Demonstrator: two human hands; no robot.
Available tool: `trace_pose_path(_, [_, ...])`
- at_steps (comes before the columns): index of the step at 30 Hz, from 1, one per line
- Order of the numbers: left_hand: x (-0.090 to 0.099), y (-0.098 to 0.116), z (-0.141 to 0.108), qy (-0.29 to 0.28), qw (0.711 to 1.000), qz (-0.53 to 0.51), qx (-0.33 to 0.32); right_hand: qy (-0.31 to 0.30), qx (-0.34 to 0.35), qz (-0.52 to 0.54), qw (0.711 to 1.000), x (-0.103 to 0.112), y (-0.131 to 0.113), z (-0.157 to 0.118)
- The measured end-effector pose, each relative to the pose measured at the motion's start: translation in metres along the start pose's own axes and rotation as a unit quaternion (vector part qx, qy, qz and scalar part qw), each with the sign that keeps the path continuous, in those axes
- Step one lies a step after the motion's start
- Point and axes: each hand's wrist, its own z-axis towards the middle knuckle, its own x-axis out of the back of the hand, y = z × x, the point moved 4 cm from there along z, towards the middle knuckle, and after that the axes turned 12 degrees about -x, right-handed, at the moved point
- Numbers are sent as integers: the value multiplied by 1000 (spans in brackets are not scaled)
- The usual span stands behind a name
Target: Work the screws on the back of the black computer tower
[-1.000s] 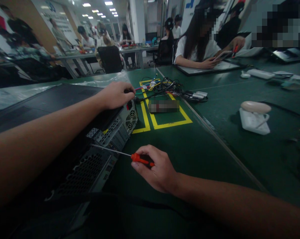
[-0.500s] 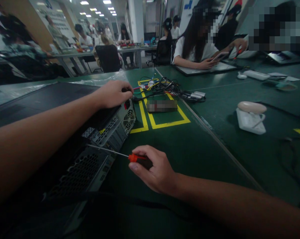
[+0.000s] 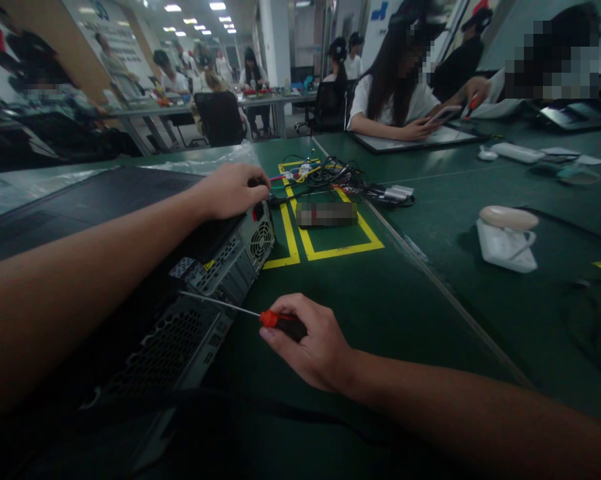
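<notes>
A black computer case (image 3: 145,193) lies on the green table at the left, its metal rear panel with a round fan grille facing right. On the case's top, near the far rear corner, rests my left hand (image 3: 235,190), its fingers curled over the edge; whether they hold anything is hidden. My right hand (image 3: 310,340) is wrapped round the red and black handle of a screwdriver (image 3: 269,319). The long shaft points left, and its tip meets the rear edge of the case near a perforated metal part.
Tangled cables (image 3: 338,175) lie beyond the case beside yellow tape (image 3: 345,252). A white object with a beige mouse-shaped one on top (image 3: 508,240) sits at the right. Across the green table (image 3: 430,320), a person holds a phone (image 3: 443,117). Clear plastic wrap lies behind the case.
The whole view has shifted slightly, so things appear a little further right. Both hands keep their places on the case and the screwdriver.
</notes>
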Motion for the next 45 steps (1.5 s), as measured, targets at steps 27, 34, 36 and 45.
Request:
trace_pose_path(27, [2, 3, -1, -4, 1000, 8, 4, 5, -5, 21, 1000, 1, -1, 2])
trace_pose_path(34, [2, 1, 0, -3, 1000, 9, 1, -7, 4, -9, 1000, 1, -2, 2])
trace_pose_path(36, [1, 0, 0, -4, 1000, 8, 1, -10, 4, -10, 1000, 0, -2, 3])
trace_pose_path(45, [2, 2, 0, -10, 1000, 10, 2, -9, -26, 23, 999, 0, -2, 1])
